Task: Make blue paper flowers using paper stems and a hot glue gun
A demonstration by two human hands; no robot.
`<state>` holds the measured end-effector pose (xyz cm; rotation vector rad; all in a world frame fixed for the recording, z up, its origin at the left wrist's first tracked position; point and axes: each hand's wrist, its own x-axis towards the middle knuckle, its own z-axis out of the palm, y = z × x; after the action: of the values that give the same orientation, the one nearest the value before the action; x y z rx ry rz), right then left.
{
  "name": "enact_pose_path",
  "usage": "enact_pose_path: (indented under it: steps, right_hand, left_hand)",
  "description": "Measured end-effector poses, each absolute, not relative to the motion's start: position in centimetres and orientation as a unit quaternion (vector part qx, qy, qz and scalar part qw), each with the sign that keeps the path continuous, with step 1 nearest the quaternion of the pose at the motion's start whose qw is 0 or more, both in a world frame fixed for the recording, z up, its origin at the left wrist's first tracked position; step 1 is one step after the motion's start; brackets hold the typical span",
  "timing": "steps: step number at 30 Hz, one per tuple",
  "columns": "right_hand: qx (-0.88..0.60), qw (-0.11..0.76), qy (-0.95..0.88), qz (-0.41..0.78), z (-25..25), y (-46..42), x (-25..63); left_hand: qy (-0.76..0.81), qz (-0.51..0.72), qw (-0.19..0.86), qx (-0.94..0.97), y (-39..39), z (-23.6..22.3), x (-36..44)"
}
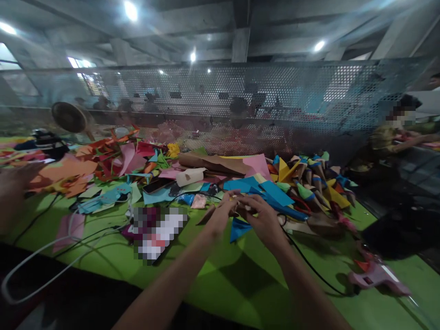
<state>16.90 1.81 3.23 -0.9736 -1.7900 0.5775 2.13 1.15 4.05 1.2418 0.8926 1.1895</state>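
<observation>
My left hand [222, 211] and my right hand [260, 216] meet over the middle of the green table, fingers bent and pressed together at the tips. Whatever they hold is small and mostly hidden by the fingers; I cannot make it out. A brown paper piece [206, 214] shows just left of my left hand; whether it is touched I cannot tell. Below and between the hands lies a blue folded paper triangle [239, 229]. Blue paper sheets [277, 193] lie right behind my right hand.
A pink glue gun [380, 276] lies at the right, its black cord crossing the table [206, 293]. Paper cones [311, 181] are piled behind it. Orange scraps [67, 172], a white cable [41, 247] and another person's blurred hand [12, 197] are left. A mesh screen [213, 105] stands behind.
</observation>
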Motion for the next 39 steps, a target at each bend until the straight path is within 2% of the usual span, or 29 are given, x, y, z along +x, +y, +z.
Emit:
enact_pose_path:
  steps: [3, 7, 10, 14, 17, 20, 25, 29, 35, 39]
  right_hand:
    - [-0.417, 0.492, -0.744, 0.174, 3.1, 1.9, 17.0]
    - [-0.461, 0.521, -0.707, 0.127, 3.1, 2.2, 17.6]
    - [-0.464, 0.523, -0.697, 0.159, 3.1, 2.3, 17.7]
    - [-0.455, 0.533, -0.689, 0.188, 3.2, 2.0, 17.4]
    - [-0.443, 0.544, -0.688, 0.186, 3.5, 1.7, 17.2]
    - [-0.441, 0.546, -0.696, 0.151, 3.8, 1.4, 17.2]
    - [-0.434, 0.586, -0.677, 0.105, 4.4, 0.6, 16.9]
    - [-0.402, 0.606, -0.681, 0.082, 4.6, -0.1, 16.2]
    - [-0.366, 0.54, -0.758, 0.014, 3.9, -0.8, 15.1]
    - [-0.348, 0.476, -0.807, 0.034, 4.0, -1.3, 14.7]
  left_hand:
    - [0.399, 0.483, 0.527, 0.575, 0.8, 3.9, 0.5]
    - [0.558, 0.435, 0.288, 0.645, 1.3, 3.2, -2.6]
    - [0.654, 0.314, 0.12, 0.678, 1.8, 2.2, -3.8]
    - [0.677, 0.163, 0.053, 0.716, 1.9, 0.8, -4.1]
    - [0.67, 0.122, 0.046, 0.731, 2.0, 0.4, -4.3]
    - [0.655, 0.188, 0.081, 0.728, 2.1, 0.6, -4.5]
    - [0.495, 0.435, 0.275, 0.7, 1.8, 0.8, -3.9]
    - [0.404, 0.47, 0.38, 0.686, 1.2, 0.5, -3.1]
    - [0.346, 0.453, 0.347, 0.745, 1.3, -0.6, -2.4]
    - [0.339, 0.448, 0.353, 0.748, 1.0, -0.2, -2.0]
